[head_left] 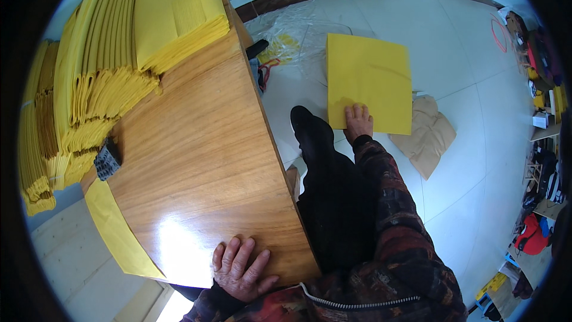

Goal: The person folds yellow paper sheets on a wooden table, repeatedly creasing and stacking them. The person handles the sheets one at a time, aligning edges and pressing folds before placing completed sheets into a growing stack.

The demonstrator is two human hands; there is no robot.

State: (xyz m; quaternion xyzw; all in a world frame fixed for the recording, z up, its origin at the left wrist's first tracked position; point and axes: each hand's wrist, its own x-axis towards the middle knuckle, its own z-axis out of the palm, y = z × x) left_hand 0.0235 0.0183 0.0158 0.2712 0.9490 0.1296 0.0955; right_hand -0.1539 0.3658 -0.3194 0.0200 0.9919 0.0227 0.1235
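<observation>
The left hand (pixel 241 268) is resting palm down on the wooden desk (pixel 202 143), fingers loosely spread and grasping nothing. The right hand (pixel 358 121) is reaching forward, well apart from the left, its fingers lying over the near edge of a yellow rectangular sheet or stack (pixel 370 77). Its thumb is not showing, so whether it is pinching the edge or just pressing on it, I cannot tell.

The yellow rectangle is extending forward and to both sides of the right hand, creased faintly across its surface. Just right of that hand, a brown paper piece (pixel 430 134) is lying on the pale tiled floor (pixel 459 161), partly covered by the rectangle in this view. Farther ahead and left of the right hand, crumpled clear plastic (pixel 298 24) is spreading over the floor. Between the two hands, a dark-trousered leg (pixel 336 203) is stretching forward, ending in a black shoe (pixel 304 119).

Well ahead and left of the left hand, piles of folded yellow sheets (pixel 107 42) are leaning together on the desk. A dark, textured block (pixel 108 160) is sitting against them, nearer the left hand. Left of that hand, a yellow strip (pixel 119 232) is running along the desk's edge.
</observation>
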